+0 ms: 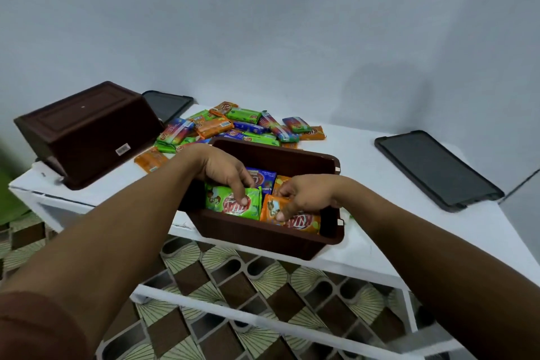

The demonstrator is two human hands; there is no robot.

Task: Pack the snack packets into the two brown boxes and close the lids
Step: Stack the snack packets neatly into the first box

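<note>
Head view. Open brown box [264,232] sits at the near edge of the white table [371,245], lid off, and both hands are down inside it. Left hand [223,171] reaches in from the left; its fingers are bent and closed on a green packet [230,204], with fingertips on the printed face and the thumb at the packet's top edge. Right hand [305,196] comes in from the right; thumb and forefinger pinch the left end of an orange packet [304,222], the other fingers curled. The two packets lie side by side against the near wall of the box, green left, orange right, touching or nearly so. A blue packet [263,180] lies behind them in the box, partly under the left hand. Remaining loose packets [245,124] form a pile on the table just behind the box. Second brown box [87,131] is at the table's left end, overturned and tilted, base up. One dark lid [436,169] lies flat on the right, well apart; another dark lid [169,104] shows behind the overturned box.
</note>
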